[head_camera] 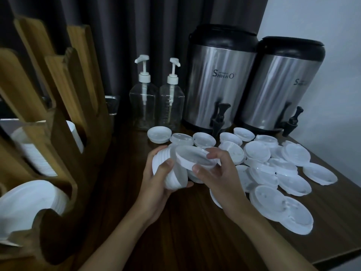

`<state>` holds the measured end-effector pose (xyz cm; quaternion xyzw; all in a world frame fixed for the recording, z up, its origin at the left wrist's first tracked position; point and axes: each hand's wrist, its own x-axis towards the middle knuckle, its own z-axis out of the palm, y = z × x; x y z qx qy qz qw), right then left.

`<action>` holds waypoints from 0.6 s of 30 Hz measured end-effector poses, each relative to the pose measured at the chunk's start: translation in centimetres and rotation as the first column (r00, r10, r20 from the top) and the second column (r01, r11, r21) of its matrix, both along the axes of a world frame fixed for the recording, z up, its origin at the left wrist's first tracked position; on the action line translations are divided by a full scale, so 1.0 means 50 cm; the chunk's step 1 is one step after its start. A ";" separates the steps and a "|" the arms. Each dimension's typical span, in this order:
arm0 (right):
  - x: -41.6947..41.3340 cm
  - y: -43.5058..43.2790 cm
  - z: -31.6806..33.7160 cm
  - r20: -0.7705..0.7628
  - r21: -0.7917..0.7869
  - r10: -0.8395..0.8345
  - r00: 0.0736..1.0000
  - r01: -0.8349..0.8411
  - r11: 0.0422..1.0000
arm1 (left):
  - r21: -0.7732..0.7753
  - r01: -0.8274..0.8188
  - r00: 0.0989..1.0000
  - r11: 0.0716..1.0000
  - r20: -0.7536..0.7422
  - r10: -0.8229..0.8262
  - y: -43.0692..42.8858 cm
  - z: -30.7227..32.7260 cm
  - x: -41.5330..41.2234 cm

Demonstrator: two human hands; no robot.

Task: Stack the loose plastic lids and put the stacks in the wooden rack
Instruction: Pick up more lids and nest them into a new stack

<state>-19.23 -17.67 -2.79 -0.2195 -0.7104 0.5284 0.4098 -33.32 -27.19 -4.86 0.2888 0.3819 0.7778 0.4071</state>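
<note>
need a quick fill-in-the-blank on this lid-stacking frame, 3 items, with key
1. The left hand grips a stack of lids; the right hand pinches exactly ____ lid.
2. Behind the loose lids stand ____ steel dispensers.
3. The wooden rack stands on the ____ side of the table.
Missing words: one; two; left.

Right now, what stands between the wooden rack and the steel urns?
Two clear pump bottles stand side by side between the rack and the urns, as the head view shows.
</note>
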 end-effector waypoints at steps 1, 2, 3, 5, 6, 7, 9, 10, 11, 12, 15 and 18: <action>-0.004 -0.004 -0.002 0.006 -0.012 0.025 1.000 -0.025 1.000 | 0.004 0.008 1.000 1.000 0.009 -0.008 0.001 0.000 -0.001; -0.007 -0.008 -0.005 0.023 -0.014 0.045 0.999 -0.045 0.999 | 0.006 0.015 1.000 1.000 0.018 -0.015 0.001 0.001 -0.001; -0.009 -0.012 -0.006 0.056 -0.004 0.056 0.997 -0.056 0.998 | 0.004 0.021 0.999 1.000 0.030 -0.021 0.000 0.002 -0.001; -0.013 -0.021 -0.006 0.161 0.034 0.065 0.985 -0.071 0.997 | 0.000 0.032 0.998 1.000 0.050 -0.032 -0.001 0.003 -0.003; -0.014 -0.024 -0.006 0.220 0.052 0.077 0.973 -0.090 0.995 | 0.002 0.032 0.998 0.999 0.049 -0.032 -0.002 0.003 -0.005; -0.014 -0.025 -0.007 0.268 0.068 0.093 0.959 -0.116 0.991 | 0.006 0.028 0.999 1.000 0.039 -0.028 -0.002 0.002 -0.007; -0.013 -0.026 -0.006 0.326 0.097 0.102 0.940 -0.141 0.985 | 0.017 0.016 1.000 1.000 0.018 -0.016 -0.003 0.003 -0.008; -0.013 -0.024 -0.005 0.345 0.114 0.099 0.933 -0.146 0.983 | 0.020 0.008 1.000 1.000 0.014 -0.008 -0.003 0.003 -0.008; -0.012 -0.022 -0.001 0.360 0.127 0.105 0.927 -0.161 0.979 | 0.023 -0.002 1.000 1.000 0.010 0.002 -0.003 0.004 -0.008; -0.012 -0.020 0.004 0.365 0.132 0.122 0.923 -0.182 0.975 | 0.026 -0.010 1.000 1.000 0.002 0.010 -0.004 0.005 -0.008; -0.010 -0.011 0.020 0.339 0.144 0.166 0.926 -0.225 0.964 | 0.023 -0.020 0.999 1.000 -0.033 0.021 -0.005 0.006 -0.005; -0.012 -0.004 0.029 0.315 0.168 0.155 0.936 -0.216 0.962 | 0.005 -0.023 0.999 1.000 -0.039 0.023 -0.005 0.008 -0.001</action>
